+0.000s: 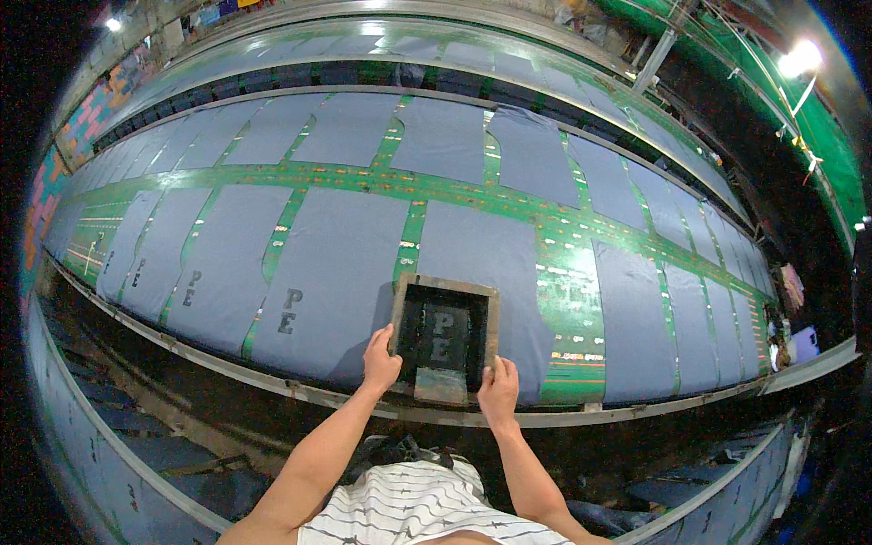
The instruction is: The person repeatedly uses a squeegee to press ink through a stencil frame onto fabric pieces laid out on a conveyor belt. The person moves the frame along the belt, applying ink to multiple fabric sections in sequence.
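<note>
A small screen printing frame (450, 285) with pale wooden sides is between my hands, above the near edge of a long green table (572, 336). My left hand (381, 361) grips its left side, fingers closed. On its right side, my right hand (499, 391) is closed near the lower corner. Dark ink surrounds pale lettering on the mesh. A flat, greyish squeegee-like piece (441, 385) rests at the near end inside. Beneath and beyond the frame lies a blue-grey fabric panel (481, 238). The panel to its left (336, 250) carries dark printed lettering.
More fabric panels (636, 318) lie in two rows along the table, those at near left printed. Another long table (536, 73) stands beyond. A metal rail (636, 415) edges the near side. Behind me, fabric-covered tables (109, 454) flank my body. A post (658, 59) rises at far right.
</note>
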{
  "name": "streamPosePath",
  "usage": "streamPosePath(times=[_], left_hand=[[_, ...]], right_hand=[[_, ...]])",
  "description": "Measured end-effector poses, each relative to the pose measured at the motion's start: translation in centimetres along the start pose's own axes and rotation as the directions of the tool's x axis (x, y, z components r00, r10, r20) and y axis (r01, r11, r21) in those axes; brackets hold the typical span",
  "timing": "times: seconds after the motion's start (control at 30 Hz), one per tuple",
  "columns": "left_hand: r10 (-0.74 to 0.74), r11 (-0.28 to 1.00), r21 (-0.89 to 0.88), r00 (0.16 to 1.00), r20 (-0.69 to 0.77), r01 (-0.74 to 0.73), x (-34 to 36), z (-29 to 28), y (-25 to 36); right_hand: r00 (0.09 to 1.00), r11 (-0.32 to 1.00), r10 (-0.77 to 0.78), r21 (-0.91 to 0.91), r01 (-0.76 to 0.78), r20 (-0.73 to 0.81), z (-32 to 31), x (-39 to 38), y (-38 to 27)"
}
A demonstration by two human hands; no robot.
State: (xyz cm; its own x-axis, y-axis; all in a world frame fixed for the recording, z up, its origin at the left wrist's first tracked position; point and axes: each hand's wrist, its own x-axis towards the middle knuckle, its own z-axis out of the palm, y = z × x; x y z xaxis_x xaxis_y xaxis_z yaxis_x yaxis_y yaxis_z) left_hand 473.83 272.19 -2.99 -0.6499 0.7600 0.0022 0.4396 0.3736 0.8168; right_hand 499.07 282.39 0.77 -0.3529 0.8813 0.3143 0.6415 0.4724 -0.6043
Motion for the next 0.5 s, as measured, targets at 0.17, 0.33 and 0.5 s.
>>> streamPosePath(times=[0.17, 0.33, 0.5], left_hand=[[-0.026, 1.0, -0.012, 1.0, 0.016, 0.027, -0.2, -0.4, 0.4], [-0.032, 0.999, -0.02, 0.999, 0.021, 0.033, 0.0, -0.1, 0.4], [-0.046, 0.998, -0.029, 0.998, 0.047, 0.047, -0.6, 0.0, 0.2]], right_hand=[[0.815, 0.876, -0.482, 0.18, 0.447, 0.321, -3.4, -0.3, -7.2], [0.771, 0.878, -0.409, -0.022, 0.479, 0.488, -1.9, -0.8, -7.0], [0.835, 0.909, -0.358, -0.049, 0.414, 0.419, -0.2, 0.0, -6.4]])
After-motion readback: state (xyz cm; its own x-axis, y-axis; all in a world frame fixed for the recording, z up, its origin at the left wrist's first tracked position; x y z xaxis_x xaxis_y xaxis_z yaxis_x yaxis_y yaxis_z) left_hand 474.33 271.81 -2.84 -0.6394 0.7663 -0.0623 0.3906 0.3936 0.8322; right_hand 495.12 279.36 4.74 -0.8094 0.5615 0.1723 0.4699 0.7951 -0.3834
